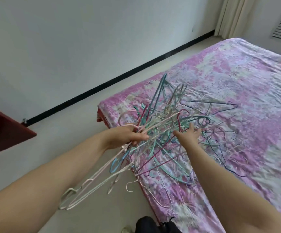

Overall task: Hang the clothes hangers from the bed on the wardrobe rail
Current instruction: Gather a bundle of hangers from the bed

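Left hand [133, 134] grips a bundle of hangers [102, 167], fingers curled round the wires near the hook ends. Bundle is mostly pale pink and white wire, with a couple of blue and teal ones mixed in. It trails down and back from the grip toward the person, lower ends hanging off the bed edge over the floor [79, 115]. A few held wires also run forward from the grip into the pile.

Right hand [187, 134] is empty, fingers spread and straight, palm down, just right of the left-hand grip. It hovers over the pile; contact with the wires can't be confirmed, blur at the fingertips.

Pile of hangers [183, 121] lies tangled on the bed [245, 81], directly ahead of and under both hands, near the bed's corner. Teal, maroon, dark blue, grey, white wires, all interlocked. One white hook [130, 186] dangles past the bed edge, below the left grip.

Bed has a pink-purple floral sheet. A red-brown furniture edge [5, 125] sits far left of the grip. Curtain [233, 15] beyond the bed, top right.
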`<state>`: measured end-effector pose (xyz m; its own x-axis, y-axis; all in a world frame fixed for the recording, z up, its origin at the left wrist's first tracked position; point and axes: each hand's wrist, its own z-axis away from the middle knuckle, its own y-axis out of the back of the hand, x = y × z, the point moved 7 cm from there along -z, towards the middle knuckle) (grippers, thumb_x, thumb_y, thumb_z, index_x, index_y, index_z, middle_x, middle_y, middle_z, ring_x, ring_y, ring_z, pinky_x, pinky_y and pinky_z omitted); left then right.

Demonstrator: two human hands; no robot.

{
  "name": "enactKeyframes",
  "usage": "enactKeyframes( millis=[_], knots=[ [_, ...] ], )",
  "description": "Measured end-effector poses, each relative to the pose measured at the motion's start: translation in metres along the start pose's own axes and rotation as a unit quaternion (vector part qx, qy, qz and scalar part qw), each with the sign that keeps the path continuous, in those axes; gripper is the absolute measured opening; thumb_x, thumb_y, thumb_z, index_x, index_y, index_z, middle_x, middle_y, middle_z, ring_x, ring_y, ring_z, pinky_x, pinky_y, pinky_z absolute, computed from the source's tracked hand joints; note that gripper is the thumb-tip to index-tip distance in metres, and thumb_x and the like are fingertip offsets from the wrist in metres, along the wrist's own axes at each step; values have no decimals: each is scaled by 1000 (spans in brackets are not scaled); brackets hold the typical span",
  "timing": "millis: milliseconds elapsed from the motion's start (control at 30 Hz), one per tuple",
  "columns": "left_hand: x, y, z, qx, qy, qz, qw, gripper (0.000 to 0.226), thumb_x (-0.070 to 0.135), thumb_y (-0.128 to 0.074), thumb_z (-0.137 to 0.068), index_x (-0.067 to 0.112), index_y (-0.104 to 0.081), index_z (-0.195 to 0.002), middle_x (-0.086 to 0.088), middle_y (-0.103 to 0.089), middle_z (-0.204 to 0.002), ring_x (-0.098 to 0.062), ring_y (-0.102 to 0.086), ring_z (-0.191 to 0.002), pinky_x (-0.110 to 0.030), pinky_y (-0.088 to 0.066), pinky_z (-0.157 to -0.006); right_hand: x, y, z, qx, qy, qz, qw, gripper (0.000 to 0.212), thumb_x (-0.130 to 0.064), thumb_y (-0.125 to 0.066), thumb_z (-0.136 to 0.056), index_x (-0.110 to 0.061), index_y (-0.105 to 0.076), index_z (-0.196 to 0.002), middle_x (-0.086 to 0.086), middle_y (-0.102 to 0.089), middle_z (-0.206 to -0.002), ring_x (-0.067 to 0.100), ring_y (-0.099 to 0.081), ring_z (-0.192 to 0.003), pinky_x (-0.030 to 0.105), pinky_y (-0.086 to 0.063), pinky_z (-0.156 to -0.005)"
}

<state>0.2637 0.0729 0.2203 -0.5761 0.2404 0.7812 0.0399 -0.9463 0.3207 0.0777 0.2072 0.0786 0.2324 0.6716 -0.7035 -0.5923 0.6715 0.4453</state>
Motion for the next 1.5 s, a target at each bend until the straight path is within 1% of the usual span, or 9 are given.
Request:
enactKeyframes(
  millis=[133, 233, 400, 633, 833, 933, 1067, 1333, 1500],
  knots=[
    [12, 15, 4, 54, -52, -26, 997, 26, 25, -60, -93, 12, -51, -72, 2, -44, -62, -12, -40, -58, -25, -37, -61, -39, 27, 7, 29, 50, -23, 998, 41, -27, -65, -80, -16, -48, -117, 15, -57, -114, 26, -57, -86, 33, -47, -67],
    [25, 22, 1, 83, -84, -23, 993, 29, 29, -59, -93, 12, -49, -73, 0, -42, -63, -14, -38, -59, -25, -36, -60, -84, 63, 27, 108, 128, -46, 985, 17, -15, -57, -83, -15, -49, -98, 6, -57, -88, 27, -54, -77, 31, -38, -59],
    [33, 49, -2, 192, -95, 54, 975, 15, 31, -72, -83, 22, -63, -75, 5, -57, -65, -12, -52, -64, -27, -45, -67, -177, 119, 90, 206, 316, -66, 924, 24, -6, -51, -85, -16, -56, -106, 2, -51, -102, 20, -50, -84, 27, -39, -70],
    [50, 53, -9, 210, -97, 229, 945, 21, 27, -66, -88, 17, -60, -71, 1, -57, -61, -12, -45, -53, -27, -33, -56, -237, 89, 119, -9, 302, 17, 953, 22, -14, -53, -93, -4, -60, -112, 5, -58, -78, 13, -50, -56, 23, -44, -49],
    [42, 39, -28, 192, -82, 359, 910, 19, 29, -66, -88, 12, -67, -99, -5, -66, -113, -15, -62, -104, -29, -49, -73, -201, 28, 127, -34, 325, 53, 943, 33, -16, -46, -94, -12, -53, -126, 5, -60, -101, 11, -51, -62, 24, -43, -53],
    [44, 34, -29, 173, -101, 413, 888, 29, 29, -61, -93, 5, -65, -107, -8, -70, -98, -20, -67, -87, -33, -53, -79, -187, 2, 129, -68, 322, 84, 940, 37, -14, -38, -95, -15, -49, -131, 11, -63, -112, 14, -54, -67, 24, -40, -55],
    [30, 21, -34, 150, -83, 443, 880, 47, 36, -61, -91, 5, -61, -125, -14, -66, -118, -26, -62, -107, -40, -47, -97, -179, -18, 139, -96, 371, 164, 909, 36, -14, -37, -93, -11, -50, -127, 16, -60, -116, 29, -57, -105, 32, -45, -82],
    [-3, 7, -39, 162, 0, 459, 874, 18, 16, -49, -87, 2, -57, -80, -10, -53, -68, -23, -55, -63, -32, -44, -58, -156, -40, 156, -203, 377, 294, 854, 33, -12, -41, -93, -15, -61, -118, 7, -58, -102, 24, -56, -96, 27, -41, -79],
    [-40, 15, -37, 248, 57, 399, 881, 27, 27, -49, -86, 2, -58, -94, -9, -61, -101, -20, -60, -90, -33, -49, -78, -151, -32, 178, -272, 385, 375, 798, 45, -18, -43, -99, -38, -45, -139, 5, -20, -158, 19, -40, -135, 39, -29, -113]
  ],
)
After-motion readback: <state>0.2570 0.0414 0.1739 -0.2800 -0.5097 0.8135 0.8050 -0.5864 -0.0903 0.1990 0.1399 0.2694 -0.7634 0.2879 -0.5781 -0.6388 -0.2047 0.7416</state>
